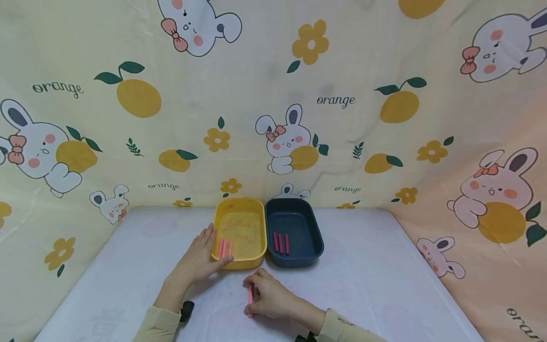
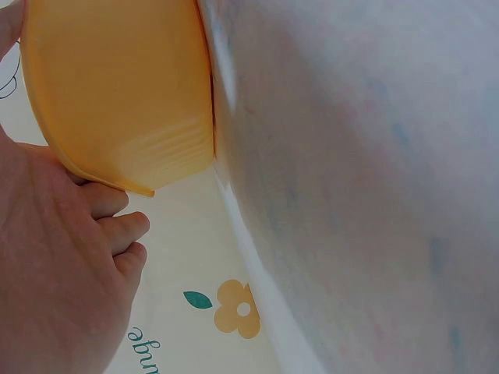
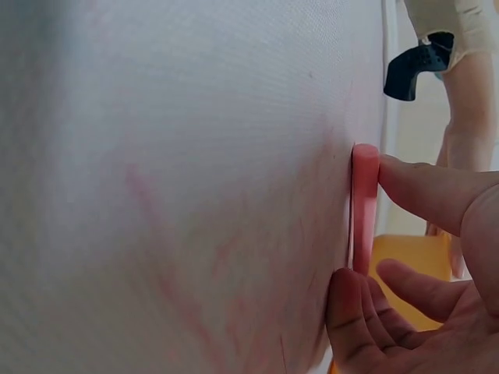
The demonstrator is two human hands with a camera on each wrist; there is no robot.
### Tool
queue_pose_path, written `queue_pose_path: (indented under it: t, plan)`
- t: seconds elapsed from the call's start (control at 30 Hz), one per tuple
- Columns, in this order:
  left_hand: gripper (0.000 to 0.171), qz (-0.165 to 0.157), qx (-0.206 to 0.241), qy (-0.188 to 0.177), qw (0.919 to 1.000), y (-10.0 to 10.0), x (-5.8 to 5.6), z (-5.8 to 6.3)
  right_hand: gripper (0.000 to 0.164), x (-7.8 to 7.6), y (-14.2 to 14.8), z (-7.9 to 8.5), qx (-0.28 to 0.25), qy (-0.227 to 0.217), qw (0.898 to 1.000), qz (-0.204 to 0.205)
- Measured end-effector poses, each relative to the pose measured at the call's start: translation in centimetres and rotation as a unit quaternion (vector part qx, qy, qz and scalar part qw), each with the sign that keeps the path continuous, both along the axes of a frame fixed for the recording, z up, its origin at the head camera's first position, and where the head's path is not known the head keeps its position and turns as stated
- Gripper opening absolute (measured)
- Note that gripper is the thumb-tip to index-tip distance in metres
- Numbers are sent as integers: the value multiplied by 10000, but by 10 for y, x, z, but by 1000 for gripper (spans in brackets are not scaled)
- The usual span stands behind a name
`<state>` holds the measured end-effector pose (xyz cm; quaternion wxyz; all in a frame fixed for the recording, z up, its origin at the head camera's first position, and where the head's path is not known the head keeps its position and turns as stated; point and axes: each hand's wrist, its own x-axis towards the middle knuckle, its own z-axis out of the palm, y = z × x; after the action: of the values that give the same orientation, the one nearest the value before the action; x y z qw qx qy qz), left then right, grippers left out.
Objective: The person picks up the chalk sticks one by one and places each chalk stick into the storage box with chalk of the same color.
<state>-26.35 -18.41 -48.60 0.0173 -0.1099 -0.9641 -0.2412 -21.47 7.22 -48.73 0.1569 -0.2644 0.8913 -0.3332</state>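
My right hand (image 1: 271,294) pinches a light pink chalk stick (image 1: 250,299) by its two ends, thumb at the near end. In the right wrist view, this chalk stick (image 3: 364,206) lies along the tabletop. My left hand (image 1: 198,256) rests on the near left corner of a yellow bin (image 1: 259,259), its fingers along the left side and its thumb over the near rim. Three light pink chalk sticks (image 1: 224,248) lie in the yellow bin near that thumb. Inside the dark blue bin (image 1: 295,261) are three deeper pink chalk sticks (image 1: 280,243).
The two bins stand side by side at the back of a white-covered table (image 1: 367,275). Behind them hangs a cream cloth (image 1: 239,95) printed with rabbits and oranges. Faint pink and blue smears mark the table cover.
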Motion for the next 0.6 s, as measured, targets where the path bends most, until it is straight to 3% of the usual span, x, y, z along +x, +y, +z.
queue_pose_path:
  t: [0.33, 0.6]
  plan:
    - [111, 42, -20, -54, 10000, 1, 0, 1, 59, 3, 0, -4, -431, -2, 9991, -11]
    - [112, 85, -11, -115, 9999, 2, 0, 3, 49, 5, -1, -5, -859, -128, 9962, -74]
